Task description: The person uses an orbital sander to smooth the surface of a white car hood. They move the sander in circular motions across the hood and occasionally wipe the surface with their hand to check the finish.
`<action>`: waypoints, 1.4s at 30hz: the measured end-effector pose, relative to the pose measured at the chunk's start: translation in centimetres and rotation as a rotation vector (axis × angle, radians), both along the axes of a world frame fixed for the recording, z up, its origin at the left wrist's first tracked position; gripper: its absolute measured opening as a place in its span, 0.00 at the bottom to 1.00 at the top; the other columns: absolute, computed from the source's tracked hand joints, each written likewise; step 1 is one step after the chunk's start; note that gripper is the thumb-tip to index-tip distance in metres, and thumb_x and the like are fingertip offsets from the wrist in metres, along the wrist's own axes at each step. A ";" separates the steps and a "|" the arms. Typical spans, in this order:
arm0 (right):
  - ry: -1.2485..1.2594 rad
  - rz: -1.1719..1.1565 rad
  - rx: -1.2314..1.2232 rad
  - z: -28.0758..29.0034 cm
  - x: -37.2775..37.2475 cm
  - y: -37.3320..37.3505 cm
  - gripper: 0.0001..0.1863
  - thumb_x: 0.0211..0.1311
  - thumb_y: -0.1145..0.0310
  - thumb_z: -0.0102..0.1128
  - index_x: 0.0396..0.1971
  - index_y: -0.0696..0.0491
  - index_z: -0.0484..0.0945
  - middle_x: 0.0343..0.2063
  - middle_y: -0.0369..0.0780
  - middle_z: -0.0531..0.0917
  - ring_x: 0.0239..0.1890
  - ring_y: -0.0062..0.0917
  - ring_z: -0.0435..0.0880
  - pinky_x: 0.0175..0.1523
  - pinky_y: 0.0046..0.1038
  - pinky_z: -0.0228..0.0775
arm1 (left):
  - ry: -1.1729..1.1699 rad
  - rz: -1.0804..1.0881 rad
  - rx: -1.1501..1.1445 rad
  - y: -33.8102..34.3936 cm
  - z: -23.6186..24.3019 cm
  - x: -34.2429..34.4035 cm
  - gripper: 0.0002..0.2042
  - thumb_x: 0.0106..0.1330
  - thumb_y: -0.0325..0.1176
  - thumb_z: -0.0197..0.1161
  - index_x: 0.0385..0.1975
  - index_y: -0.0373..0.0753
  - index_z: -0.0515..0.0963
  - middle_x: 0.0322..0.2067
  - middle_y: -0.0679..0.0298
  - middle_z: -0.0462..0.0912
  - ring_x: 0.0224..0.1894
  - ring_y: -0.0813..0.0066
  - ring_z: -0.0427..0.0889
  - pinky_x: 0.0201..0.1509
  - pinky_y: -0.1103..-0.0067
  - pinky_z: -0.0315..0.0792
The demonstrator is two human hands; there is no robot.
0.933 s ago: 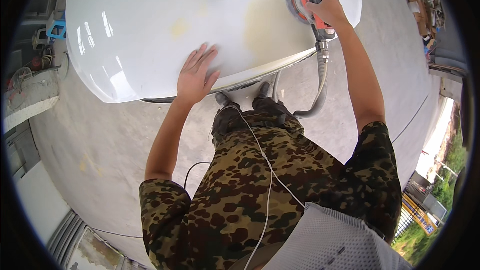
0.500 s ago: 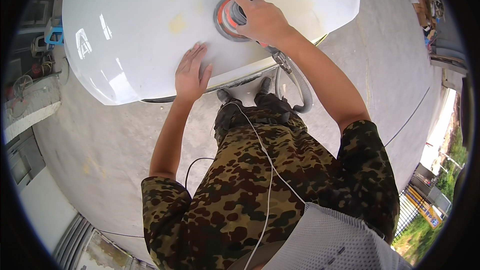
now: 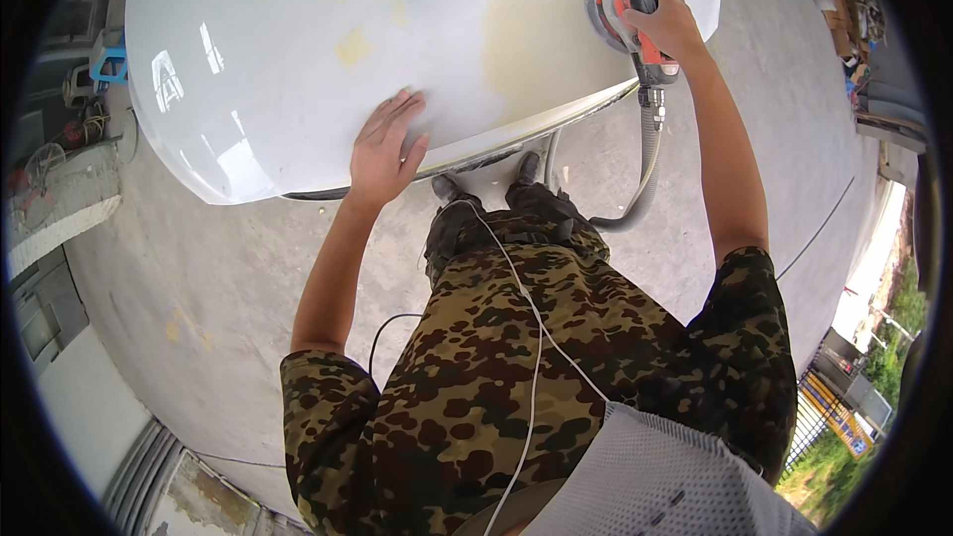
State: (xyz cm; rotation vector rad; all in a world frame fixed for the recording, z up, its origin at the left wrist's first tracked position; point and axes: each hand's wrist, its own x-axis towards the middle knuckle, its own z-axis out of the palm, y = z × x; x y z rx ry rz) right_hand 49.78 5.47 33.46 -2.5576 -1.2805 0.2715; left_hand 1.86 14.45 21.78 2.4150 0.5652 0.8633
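Observation:
A large white car hood (image 3: 298, 60) stretches out before me, glossy at its left end and dull with yellowish patches toward the middle and right. My right hand (image 3: 675, 28) is wrapped around a red and black orbital sander (image 3: 645, 40), whose round pad rests on the panel near its right end. From the sander's rear a ribbed grey hose (image 3: 647, 169) hangs down and curves toward my legs. My left hand (image 3: 385, 151) lies flat on the panel near its front edge, fingers stretched out, holding nothing.
My shoes (image 3: 526, 167) stand on the concrete floor (image 3: 199, 268) just below the panel's near edge. At the far left are a blue stool (image 3: 109, 65) and a low concrete ledge (image 3: 65, 213). Cardboard boxes (image 3: 829, 5) are piled at the far right. Thin cables cross the floor.
My right hand has carried the sander rightward across the panel, from the middle to near the right end, and the hose has swung with it. My left hand has shifted very slightly.

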 end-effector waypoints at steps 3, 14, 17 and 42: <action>0.042 -0.041 0.003 0.0 2.2 -0.1 0.50 0.51 0.52 0.75 0.77 0.43 0.66 0.54 0.55 0.83 0.57 0.49 0.86 0.64 0.43 0.79 | -0.019 -0.026 -0.009 0.1 0.1 0.0 0.22 0.69 0.29 0.70 0.62 0.33 0.81 0.62 0.52 0.86 0.69 0.48 0.81 0.75 0.57 0.73; 0.043 0.331 -0.003 0.5 -15.9 6.4 0.42 0.56 0.58 0.71 0.73 0.37 0.69 0.52 0.55 0.79 0.45 0.54 0.90 0.53 0.45 0.85 | -0.073 0.087 -0.170 0.7 -1.1 1.6 0.27 0.78 0.33 0.59 0.74 0.31 0.69 0.72 0.46 0.76 0.75 0.42 0.73 0.79 0.57 0.66; 0.039 0.428 -0.058 0.6 -19.1 7.9 0.42 0.55 0.58 0.72 0.73 0.36 0.69 0.52 0.55 0.79 0.44 0.54 0.90 0.52 0.45 0.85 | -0.007 0.160 -0.081 1.1 -1.1 3.5 0.31 0.80 0.37 0.57 0.79 0.30 0.62 0.78 0.45 0.67 0.81 0.43 0.63 0.83 0.55 0.57; 0.024 0.103 0.044 -1.0 -2.0 2.5 0.48 0.51 0.53 0.74 0.76 0.38 0.68 0.54 0.57 0.81 0.52 0.50 0.88 0.60 0.42 0.82 | 0.423 -0.308 0.276 -2.8 0.6 15.9 0.44 0.74 0.61 0.62 0.80 0.34 0.62 0.82 0.58 0.61 0.85 0.63 0.55 0.88 0.56 0.49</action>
